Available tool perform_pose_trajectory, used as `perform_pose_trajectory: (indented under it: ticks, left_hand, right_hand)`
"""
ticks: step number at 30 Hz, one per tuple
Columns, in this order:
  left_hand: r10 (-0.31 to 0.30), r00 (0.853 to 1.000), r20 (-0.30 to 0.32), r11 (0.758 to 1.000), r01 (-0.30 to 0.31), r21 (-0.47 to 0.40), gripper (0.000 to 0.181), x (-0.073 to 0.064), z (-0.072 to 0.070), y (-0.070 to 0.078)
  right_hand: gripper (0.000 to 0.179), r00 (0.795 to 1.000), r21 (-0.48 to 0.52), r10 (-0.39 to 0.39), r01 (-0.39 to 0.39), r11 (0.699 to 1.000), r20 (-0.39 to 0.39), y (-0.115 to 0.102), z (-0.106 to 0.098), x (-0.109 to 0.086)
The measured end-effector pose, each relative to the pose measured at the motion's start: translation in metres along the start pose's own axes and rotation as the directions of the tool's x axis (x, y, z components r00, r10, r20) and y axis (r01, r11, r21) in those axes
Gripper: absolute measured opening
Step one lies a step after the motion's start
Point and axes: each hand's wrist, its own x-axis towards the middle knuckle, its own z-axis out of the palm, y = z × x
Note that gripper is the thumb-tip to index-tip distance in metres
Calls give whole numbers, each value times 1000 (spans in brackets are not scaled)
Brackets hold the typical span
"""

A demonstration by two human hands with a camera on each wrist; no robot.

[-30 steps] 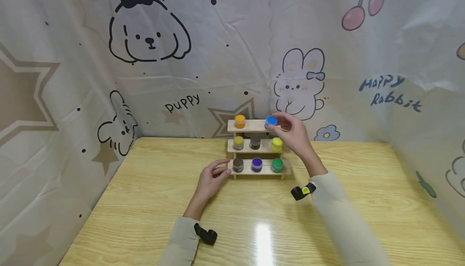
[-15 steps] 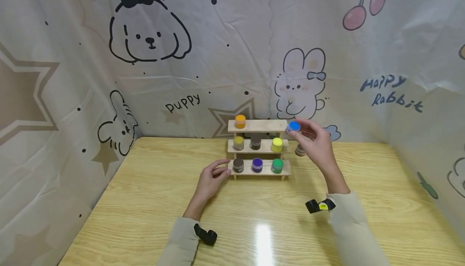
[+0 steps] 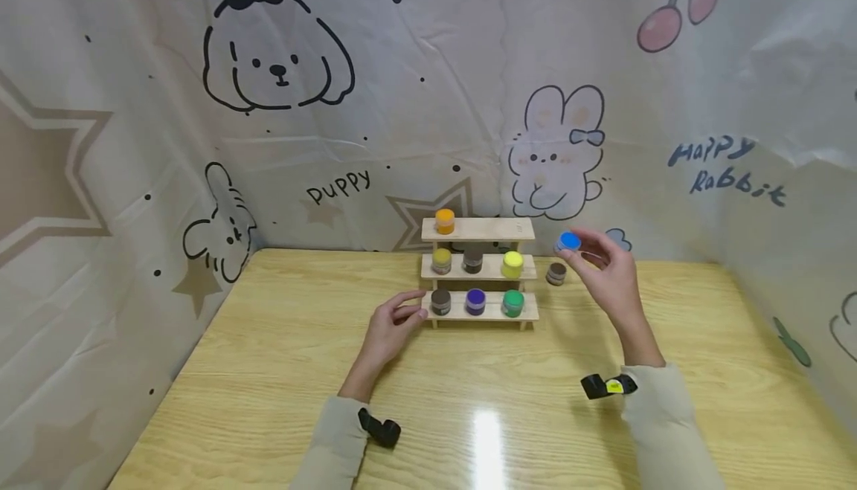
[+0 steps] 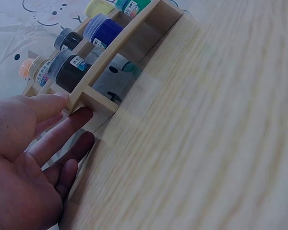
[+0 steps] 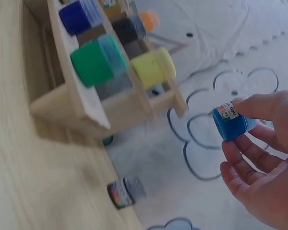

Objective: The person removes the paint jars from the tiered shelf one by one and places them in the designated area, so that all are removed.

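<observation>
My right hand [image 3: 608, 274] pinches a small blue paint jar [image 3: 568, 242] between thumb and fingers, held up to the right of a three-tier wooden rack [image 3: 492, 230]. The jar's white label [image 5: 226, 112] shows in the right wrist view. My left hand [image 3: 395, 326] holds the left end of the rack's lowest shelf, thumb and fingers at its corner [image 4: 79, 98]. An orange paint jar [image 3: 445, 221] stands on the top shelf. Dark yellow [image 3: 441, 262], black [image 3: 472, 261] and bright yellow [image 3: 512, 265] jars fill the middle; brown [image 3: 440, 302], purple [image 3: 475, 302] and green [image 3: 513, 303] line the bottom.
Just right of the rack, a dark brown paint jar [image 3: 556, 274] stands on the wooden table [image 3: 301, 326]. A printed curtain [image 3: 428, 118] hangs close behind the rack and along both sides of the table.
My right hand has lifted the blue jar off the top shelf's right end and carried it rightward past the rack. The brown jar on the table has come into view. My left hand stays put.
</observation>
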Motion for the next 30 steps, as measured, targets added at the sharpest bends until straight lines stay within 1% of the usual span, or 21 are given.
perform_pose_trajectory:
  ticks: [5, 6, 7, 15, 19, 23, 26, 30]
  left_hand:
    - [-16, 1000, -9, 1000, 16, 10, 36, -1, 0, 2]
    - [-18, 1000, -9, 1000, 19, 16, 36, 1, 0, -3]
    - [-19, 1000, -8, 1000, 19, 25, 36, 1, -1, -3]
    - [-15, 1000, 0, 1000, 15, 19, 36, 3, -1, -4]
    - [-11, 1000, 1, 1000, 11, 5, 37, 5, 2, -2]
    - [-13, 1000, 0, 1000, 13, -11, 38, 5, 4, 0]
    - [-3, 1000, 4, 1000, 3, -12, 39, 5, 4, 0]
    - [-22, 1000, -18, 1000, 22, 3, 37, 3, 3, -3]
  right_hand:
    - [46, 998, -10, 44, -45, 999, -33, 10, -8, -3]
    - [46, 998, -11, 58, -58, 998, -38, 11, -9, -4]
    - [47, 996, -16, 70, -71, 997, -46, 18, -10, -3]
    - [45, 987, -17, 137, -139, 990, -85, 39, -15, -4]
    - [48, 975, -9, 205, -206, 978, -82, 50, -19, -5]
    - [50, 958, -2, 276, -277, 961, -81, 63, -22, -6]
    - [50, 948, -2, 304, -306, 952, -92, 74, -22, -6]
    - [51, 942, 2, 323, -324, 946, -86, 87, -19, -6]
